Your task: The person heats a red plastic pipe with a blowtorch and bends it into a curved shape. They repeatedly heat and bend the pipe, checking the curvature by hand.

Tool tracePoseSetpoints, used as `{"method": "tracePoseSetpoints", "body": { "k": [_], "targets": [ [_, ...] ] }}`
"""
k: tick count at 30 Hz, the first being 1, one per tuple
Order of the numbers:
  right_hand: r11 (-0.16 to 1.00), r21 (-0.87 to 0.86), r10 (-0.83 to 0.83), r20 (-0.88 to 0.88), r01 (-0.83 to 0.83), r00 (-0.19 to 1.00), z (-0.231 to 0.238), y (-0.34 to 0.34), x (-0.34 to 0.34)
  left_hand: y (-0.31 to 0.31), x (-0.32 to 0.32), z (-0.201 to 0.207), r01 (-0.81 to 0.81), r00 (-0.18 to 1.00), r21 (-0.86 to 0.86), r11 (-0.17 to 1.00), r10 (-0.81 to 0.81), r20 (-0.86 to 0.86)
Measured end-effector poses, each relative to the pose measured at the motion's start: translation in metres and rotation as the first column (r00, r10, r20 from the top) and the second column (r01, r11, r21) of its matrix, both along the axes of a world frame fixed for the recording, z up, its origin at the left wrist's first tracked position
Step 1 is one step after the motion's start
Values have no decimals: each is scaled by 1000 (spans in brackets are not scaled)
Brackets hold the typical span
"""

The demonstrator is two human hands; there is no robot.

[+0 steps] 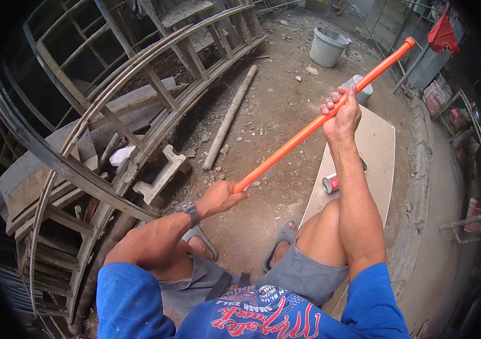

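Note:
A long orange plastic pipe [302, 134] slants across the view from lower left to upper right, its far end widened into a collar. My left hand [221, 198] is closed round the near end, with a watch on that wrist. Farther up the pipe, my right hand [342, 113] grips it from below, fingers curled over the top. Beneath my right forearm a small red and white can [331, 183] lies on its side on a pale flat board [377, 141]. A dark object beside the can is mostly hidden by the forearm.
A grey bucket [328, 47] stands on the dirt floor ahead, with a smaller grey container [360, 90] nearer. A wooden ladder [186, 56], a round pole [230, 118] and a concrete block [163, 174] lie at left. A metal rack [480, 169] stands at right; a red cloth [443, 35] hangs at upper right.

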State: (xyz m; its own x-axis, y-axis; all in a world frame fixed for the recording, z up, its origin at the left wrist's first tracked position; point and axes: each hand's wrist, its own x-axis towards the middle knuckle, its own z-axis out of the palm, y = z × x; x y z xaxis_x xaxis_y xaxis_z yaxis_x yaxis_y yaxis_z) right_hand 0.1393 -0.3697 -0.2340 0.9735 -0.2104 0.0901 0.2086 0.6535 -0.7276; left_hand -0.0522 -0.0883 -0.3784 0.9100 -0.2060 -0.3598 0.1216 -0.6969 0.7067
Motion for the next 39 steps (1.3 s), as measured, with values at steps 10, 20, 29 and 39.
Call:
{"method": "tracePoseSetpoints", "body": {
  "k": [10, 20, 29, 39],
  "targets": [
    [992, -40, -121, 55, 123, 991, 7, -31, 5, 107, 34, -1, 161, 985, 310, 937, -171, 4],
    [953, -231, 266, 338, -194, 903, 7, 62, -25, -6, 56, 120, -30, 939, -536, 844, 206, 273],
    [837, -305, 537, 295, -455, 790, 10, 117, -50, -27, 72, 104, 54, 976, -764, 643, 128, 177],
    [544, -690, 688, 41, -478, 725, -9, 124, -59, -14, 87, 127, -66, 707, -896, 438, 654, 268]
  ]
}}
